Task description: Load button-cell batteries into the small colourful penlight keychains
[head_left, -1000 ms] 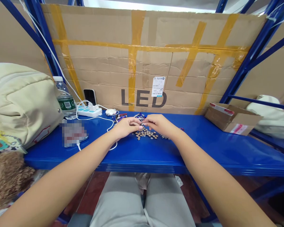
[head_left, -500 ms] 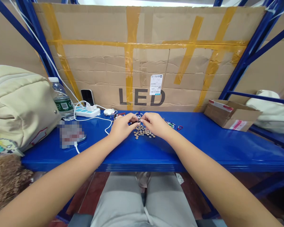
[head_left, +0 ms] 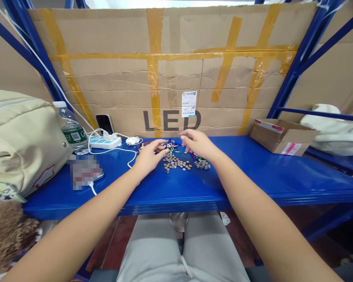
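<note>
A pile of small round brown metal pieces (head_left: 174, 162) lies on the blue metal shelf (head_left: 253, 178). Behind it sits a cluster of small coloured clips (head_left: 173, 145). My left hand (head_left: 149, 154) rests just left of the pile, fingers curled toward the clips; what they pinch, if anything, is too small to name. My right hand (head_left: 197, 143) hovers above the right side of the pile with fingers spread and nothing visible in them. A smaller heap of metal parts (head_left: 202, 164) lies by my right wrist.
A taped cardboard sheet marked LED (head_left: 170, 74) walls the back. At left stand a beige bag (head_left: 20, 137), a water bottle (head_left: 71, 127), a power strip (head_left: 103, 141) with a white cable and a phone (head_left: 104, 122). An open carton (head_left: 282, 136) sits right.
My hands, pinched together over the pile before, have come apart. The right hand has lifted and opened toward the back; the left stays by the clips. The view shifted slightly.
</note>
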Motion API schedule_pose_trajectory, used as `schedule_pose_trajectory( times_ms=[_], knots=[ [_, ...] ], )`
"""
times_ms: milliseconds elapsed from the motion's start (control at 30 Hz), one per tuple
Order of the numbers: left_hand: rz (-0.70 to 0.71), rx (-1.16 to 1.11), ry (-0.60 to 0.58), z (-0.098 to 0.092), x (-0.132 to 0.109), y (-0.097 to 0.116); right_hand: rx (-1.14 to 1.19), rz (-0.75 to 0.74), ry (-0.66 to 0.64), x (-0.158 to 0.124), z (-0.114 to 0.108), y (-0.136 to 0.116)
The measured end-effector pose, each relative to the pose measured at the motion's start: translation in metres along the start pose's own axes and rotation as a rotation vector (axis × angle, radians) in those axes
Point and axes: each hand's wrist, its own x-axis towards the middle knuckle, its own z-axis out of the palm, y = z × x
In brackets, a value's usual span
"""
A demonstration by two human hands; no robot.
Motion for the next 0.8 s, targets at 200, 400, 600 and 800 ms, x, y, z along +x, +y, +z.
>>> schedule_pose_trajectory(
  times_ms=[200,400,600,800],
  knots=[
    [-0.043,-0.048,0.000,-0.007,0.002,0.001,-0.536,0.182,0.000,0.008,-0.047,0.044],
    [-0.050,-0.044,0.036,-0.010,0.000,0.005,-0.663,0.357,-0.293,0.003,-0.046,0.048],
    [-0.052,-0.036,0.022,-0.009,0.001,0.002,-0.801,0.470,-0.310,0.009,-0.037,0.049],
    [-0.057,-0.026,0.030,-0.011,0.001,0.003,-0.838,0.487,-0.297,0.014,-0.030,0.057]
  ],
)
